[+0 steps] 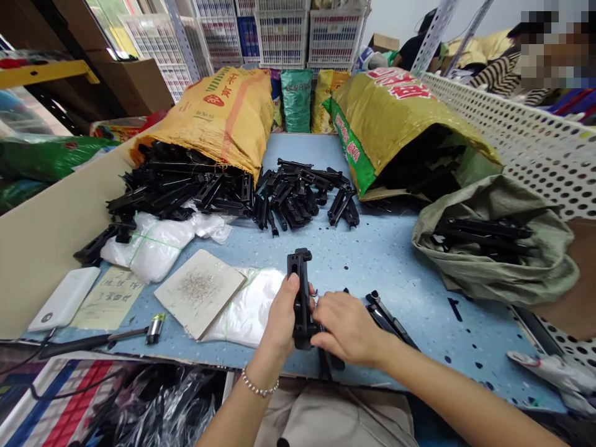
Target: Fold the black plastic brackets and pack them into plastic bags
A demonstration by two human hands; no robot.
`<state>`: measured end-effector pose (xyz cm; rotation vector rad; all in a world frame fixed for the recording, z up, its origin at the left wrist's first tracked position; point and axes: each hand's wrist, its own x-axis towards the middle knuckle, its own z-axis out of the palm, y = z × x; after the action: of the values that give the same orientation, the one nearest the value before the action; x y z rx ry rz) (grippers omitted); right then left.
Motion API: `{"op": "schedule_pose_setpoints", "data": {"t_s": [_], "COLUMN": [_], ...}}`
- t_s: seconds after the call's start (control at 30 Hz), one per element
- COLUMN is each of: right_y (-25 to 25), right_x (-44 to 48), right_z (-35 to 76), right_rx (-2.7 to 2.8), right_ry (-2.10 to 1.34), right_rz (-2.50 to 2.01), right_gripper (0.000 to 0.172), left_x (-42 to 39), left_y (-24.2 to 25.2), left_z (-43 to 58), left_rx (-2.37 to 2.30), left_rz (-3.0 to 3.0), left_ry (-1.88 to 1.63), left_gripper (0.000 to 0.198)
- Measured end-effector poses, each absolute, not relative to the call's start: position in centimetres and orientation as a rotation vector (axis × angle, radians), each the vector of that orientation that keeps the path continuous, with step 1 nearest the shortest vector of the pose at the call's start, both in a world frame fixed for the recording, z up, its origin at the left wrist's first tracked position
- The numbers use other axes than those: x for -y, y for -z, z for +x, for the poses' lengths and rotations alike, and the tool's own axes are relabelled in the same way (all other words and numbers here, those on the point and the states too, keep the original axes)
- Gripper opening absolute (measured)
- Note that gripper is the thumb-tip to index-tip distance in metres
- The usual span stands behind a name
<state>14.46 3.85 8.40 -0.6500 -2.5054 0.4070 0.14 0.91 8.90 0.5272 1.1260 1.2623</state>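
My left hand is closed around a long black plastic part, holding it upright above the front of the blue table. It has a slotted face and a knobbed upper end. My right hand is curled against the right side of this part, fingers bent and thumb at its lower end. What lies under those fingers is hidden. Just right of my right hand, a few similar black parts rest on the table. Another dark piece shows below my hands, partly covered.
Black parts spill from an orange sack into a pile. A yellow-green sack and a grey-green sack hold more at right. Left lie a square tile, wrapped white bags, a hammer and a white power bank.
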Motion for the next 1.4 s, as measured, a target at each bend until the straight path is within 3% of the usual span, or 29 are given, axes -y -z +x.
{"op": "schedule_pose_setpoints", "data": {"t_s": [0.1, 0.27, 0.33, 0.37, 0.47, 0.67, 0.9, 1.0, 1.13, 1.27, 1.4], "right_y": [-7.4, -7.8, -8.5, -8.8, -9.2, -7.5, -7.3, -8.3, -9.4, -9.4, -9.6], "right_x": [-0.9, -3.2, -7.5, -10.1, -17.9, -24.2, -15.0, -7.4, -2.0, -3.1, -5.2], "right_z": [13.9, 12.9, 12.7, 12.6, 12.9, 14.5, 16.6, 17.1, 18.0, 18.5, 17.9], "right_rx": [2.453, 2.427, 2.439, 2.389, 2.202, 2.115, 2.109, 2.171, 2.302, 2.272, 2.482], "right_ry": [-0.492, -1.275, -1.138, -0.87, -0.538, -0.425, -0.543, -0.875, -1.066, -0.692, -0.22], "right_rz": [-0.856, -1.089, -1.217, -1.408, -1.651, -1.67, -1.33, -0.97, -0.833, -1.104, -0.882], "right_gripper": [0.044, 0.049, 0.049, 0.044, 0.036, 0.03, 0.029, 0.026, 0.02, 0.024, 0.029], "left_x": [-1.1, -0.9, -0.2, 0.2, 1.7, 2.8, 0.7, -0.8, -0.1, 2.3, 3.2], "left_y": [-8.4, -6.0, -4.2, -3.2, -0.4, 0.8, -3.9, -5.7, -7.1, -7.6, -7.9], "left_z": [-0.2, -1.8, -2.0, -1.9, -0.4, 1.2, -0.4, 0.4, 1.5, 2.1, 2.0], "left_rx": [-1.265, -1.558, -1.661, -1.701, -1.731, -1.608, -1.287, -0.97, -0.94, -0.972, -0.978], "left_rz": [0.662, 0.802, 0.817, 0.828, 0.931, 1.102, 0.699, 0.463, 0.38, 0.464, 0.457], "left_ry": [-1.337, -1.546, -1.471, -1.401, -1.222, -1.28, -1.456, -1.44, -1.306, -1.159, -1.031], "left_gripper": [0.053, 0.059, 0.053, 0.049, 0.045, 0.041, 0.048, 0.057, 0.045, 0.052, 0.052]}}
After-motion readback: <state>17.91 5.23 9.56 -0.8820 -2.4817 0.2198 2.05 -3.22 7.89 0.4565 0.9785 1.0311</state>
